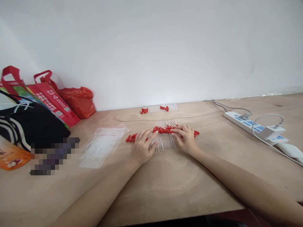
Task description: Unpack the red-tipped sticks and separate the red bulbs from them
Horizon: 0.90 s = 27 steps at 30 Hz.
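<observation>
A row of thin pale sticks [164, 146] lies side by side in front of me, with small red elongated pieces [162, 129] in a band across it. Over the left end of this band rests my left hand [144, 144], its fingers stretched and the thumb apart, the fingertips beside the red pieces. My right hand [186, 138] is at the right end, thumb and forefinger closed on one red piece [170, 130]. More loose red pieces [131, 138] lie left of my left hand, and a few red pieces [196, 133] show beyond my right hand. The exact kind of these pieces is unclear.
Clear zip bags [101, 146] lie to the left. Farther back are two small heaps of red pieces [144, 111] by the wall. A white power strip [255, 126] with cables stands right. Shopping bags [53, 101] and a black cloth item [35, 123] crowd the left.
</observation>
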Motion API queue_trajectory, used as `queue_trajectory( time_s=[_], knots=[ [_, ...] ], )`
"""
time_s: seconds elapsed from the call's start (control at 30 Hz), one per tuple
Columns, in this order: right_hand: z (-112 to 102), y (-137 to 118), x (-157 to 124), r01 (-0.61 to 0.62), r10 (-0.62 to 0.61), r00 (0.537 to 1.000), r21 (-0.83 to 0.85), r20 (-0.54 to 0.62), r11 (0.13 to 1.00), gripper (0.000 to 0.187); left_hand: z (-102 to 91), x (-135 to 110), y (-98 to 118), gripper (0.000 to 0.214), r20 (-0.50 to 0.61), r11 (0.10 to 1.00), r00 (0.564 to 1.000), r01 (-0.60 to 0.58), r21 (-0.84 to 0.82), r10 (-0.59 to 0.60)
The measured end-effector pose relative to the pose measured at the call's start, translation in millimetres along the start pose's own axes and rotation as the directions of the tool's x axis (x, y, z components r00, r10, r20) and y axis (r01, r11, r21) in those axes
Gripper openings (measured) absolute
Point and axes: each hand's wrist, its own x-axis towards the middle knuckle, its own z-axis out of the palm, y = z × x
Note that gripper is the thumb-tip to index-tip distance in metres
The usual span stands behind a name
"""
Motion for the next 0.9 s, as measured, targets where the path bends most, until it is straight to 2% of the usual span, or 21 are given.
queue_trajectory(
  time_s=[0.1,0.23,0.33,0.47,0.53,0.63,0.77,0.9],
  knots=[
    [-12.3,-6.4,-11.1,0.083,-0.097,0.99,0.133,0.099,0.988,0.017,-1.2,0.0,0.2,0.033,-0.013,0.995,0.997,-0.074,0.07,0.075],
    [-22.3,-9.5,-18.5,0.145,-0.182,0.966,0.2,0.182,0.969,0.019,-0.9,-1.7,4.3,0.015,0.029,0.982,0.983,-0.184,0.052,0.183],
    [-22.5,-10.2,-17.6,0.169,-0.194,0.959,0.131,0.206,0.977,0.019,-1.1,-1.7,7.7,0.014,0.033,0.976,0.978,-0.207,0.073,0.205],
    [-15.7,-13.0,-15.0,0.267,-0.266,0.954,0.008,0.142,0.964,0.019,-2.4,-1.2,10.3,0.013,0.02,0.968,0.973,-0.231,0.094,0.23],
    [-12.8,-14.3,-14.9,0.328,-0.322,0.939,-0.035,0.121,0.944,0.014,-3.1,-1.9,10.8,0.014,0.028,0.967,0.972,-0.236,0.099,0.234],
    [-12.8,-15.4,-16.3,0.399,-0.385,0.91,-0.072,0.155,0.914,0.014,-3.9,-4.0,10.9,0.016,0.039,0.968,0.972,-0.235,0.092,0.232],
    [-17.1,-16.4,-19.0,0.413,-0.39,0.896,-0.074,0.214,0.908,0.018,-5.0,-5.6,11.6,0.016,0.042,0.968,0.969,-0.246,0.055,0.244],
    [-18.8,-16.9,-19.8,0.404,-0.384,0.896,-0.051,0.225,0.913,0.017,-5.4,-5.3,12.9,0.016,0.042,0.969,0.97,-0.243,0.037,0.241]
  ],
)
